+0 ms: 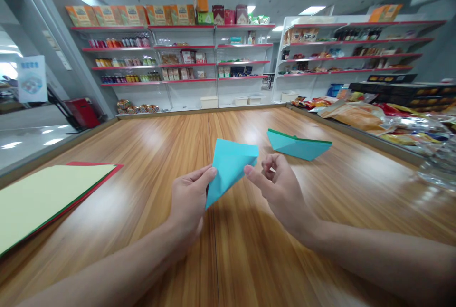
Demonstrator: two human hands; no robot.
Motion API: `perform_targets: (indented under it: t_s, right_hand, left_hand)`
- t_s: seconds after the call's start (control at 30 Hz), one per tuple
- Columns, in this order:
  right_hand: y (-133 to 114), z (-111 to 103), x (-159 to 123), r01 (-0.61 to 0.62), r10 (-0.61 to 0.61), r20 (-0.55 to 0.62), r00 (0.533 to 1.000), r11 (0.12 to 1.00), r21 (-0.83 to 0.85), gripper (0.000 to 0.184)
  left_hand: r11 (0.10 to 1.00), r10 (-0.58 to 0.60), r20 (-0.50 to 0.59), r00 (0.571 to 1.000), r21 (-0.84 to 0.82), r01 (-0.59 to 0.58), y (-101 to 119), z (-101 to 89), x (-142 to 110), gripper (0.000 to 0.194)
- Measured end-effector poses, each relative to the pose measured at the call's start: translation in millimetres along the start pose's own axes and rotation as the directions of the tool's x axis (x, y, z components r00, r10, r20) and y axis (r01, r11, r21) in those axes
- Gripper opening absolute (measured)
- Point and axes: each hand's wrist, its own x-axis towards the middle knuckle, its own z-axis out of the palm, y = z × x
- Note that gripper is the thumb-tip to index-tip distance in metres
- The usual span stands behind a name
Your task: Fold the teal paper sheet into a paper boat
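A folded teal paper (pixel 230 167) is held up above the wooden table (pixel 149 155), pointed end down. My left hand (pixel 188 197) pinches its left edge between thumb and fingers. My right hand (pixel 278 188) has its fingers curled, and the thumb tip touches the paper's right edge. A second folded teal paper (pixel 297 145) with a green edge lies on the table just beyond my right hand.
A stack of coloured paper sheets (pixel 46 195), pale yellow on top, lies at the left. Snack packets (pixel 374 117) are heaped along the right side. Store shelves (pixel 185 60) with goods line the back wall.
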Motion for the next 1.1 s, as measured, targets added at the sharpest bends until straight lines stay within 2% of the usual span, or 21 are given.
perform_targets:
  t_s: [0.03,0.07,0.1,0.13,0.17,0.2,0.23,0.3,0.43,0.6,0.67,0.8,0.97,1.1]
  right_hand:
    - [-2,1,-1,-0.012,0.014,-0.038,0.999,0.999,0.048,0.035]
    - [-3,2,-3,-0.049,0.050,-0.017,0.999,0.994,0.093,0.036]
    - [-4,3,-4,-0.122,0.113,0.075,0.991,0.984,0.132,0.036]
    - [-4,5,-7,-0.213,0.175,0.233,0.957,0.966,0.148,0.037]
    - [-4,8,-9,-0.318,0.238,0.418,0.877,0.939,0.132,0.041]
    - [-4,10,-12,-0.412,0.292,0.551,0.781,0.905,0.105,0.045]
    - [-3,13,-14,-0.456,0.296,0.636,0.713,0.884,0.099,0.046]
    - [-2,18,-17,-0.482,0.271,0.701,0.659,0.868,0.117,0.050]
    - [-4,20,-19,-0.483,0.223,0.712,0.666,0.856,0.184,0.050]
    - [-9,15,-21,-0.438,0.156,0.733,0.663,0.874,0.211,0.050]
    - [-8,14,-22,-0.438,0.183,0.714,0.676,0.879,0.190,0.051]
    - [-4,14,-21,-0.456,0.237,0.629,0.740,0.865,0.211,0.054]
    - [-4,12,-18,-0.488,0.229,0.669,0.707,0.842,0.228,0.056]
    - [0,11,-16,-0.498,0.260,0.589,0.765,0.819,0.286,0.050]
  left_hand:
    - [1.000,0.002,-0.011,1.000,-0.028,-0.002,1,1.0,1,0.021]
    - [0.998,0.001,-0.018,1.000,-0.056,-0.002,2,2.1,1,0.020]
    - [0.997,-0.003,-0.019,1.000,-0.081,0.002,3,3.4,1,0.018]
    - [0.995,-0.009,-0.011,1.000,-0.099,0.008,3,5.2,0,0.017]
    - [0.994,-0.018,0.005,1.000,-0.110,0.019,3,7.3,-2,0.016]
    - [0.993,-0.035,0.027,0.999,-0.114,0.038,2,9.8,-5,0.017]
    - [0.992,-0.057,0.048,0.997,-0.113,0.062,2,12.5,-8,0.019]
    - [0.987,-0.130,0.087,0.988,-0.086,0.137,0,17.7,-15,0.023]
    - [0.979,-0.198,0.094,0.976,-0.027,0.201,-2,23.9,-23,0.028]
    - [0.962,-0.256,0.137,0.957,-0.065,0.266,-3,24.8,-23,0.029]
    - [0.965,-0.240,0.145,0.960,-0.073,0.252,-3,24.4,-23,0.027]
    - [0.979,-0.152,0.167,0.974,-0.110,0.171,-4,23.5,-22,0.022]
    - [0.973,-0.165,0.174,0.971,-0.133,0.189,-4,23.4,-23,0.022]
    - [0.983,-0.110,0.191,0.975,-0.121,0.135,-5,23.2,-22,0.019]
